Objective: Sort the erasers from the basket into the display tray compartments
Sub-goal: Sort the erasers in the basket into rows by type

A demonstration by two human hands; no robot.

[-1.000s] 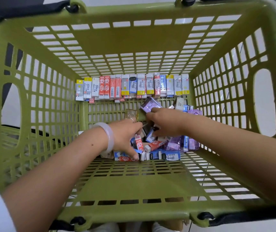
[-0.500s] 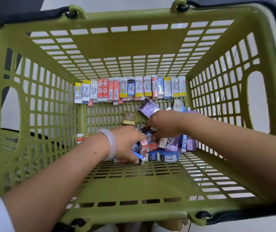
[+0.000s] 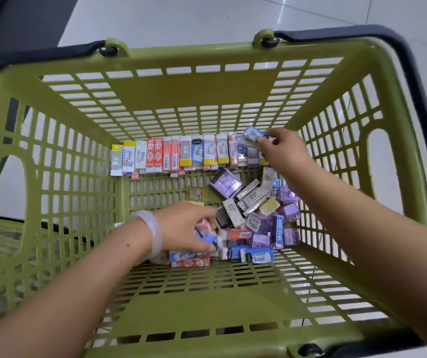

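Pale tiled floor [image 3: 207,19] behind; green slotted basket [image 3: 155,301] filling the view. Along the far wall, a neat row of upright erasers [image 3: 181,155], long axes pointing away. At lower left, left hand [image 3: 181,228], grip closed around a red-and-blue eraser [image 3: 206,232] at the edge of the loose pile [image 3: 256,223]. At upper right, right hand [image 3: 282,151], grip pinching a blue-and-white eraser [image 3: 251,135] just above the row's right end, nearer that end than the left hand. No display tray in view.
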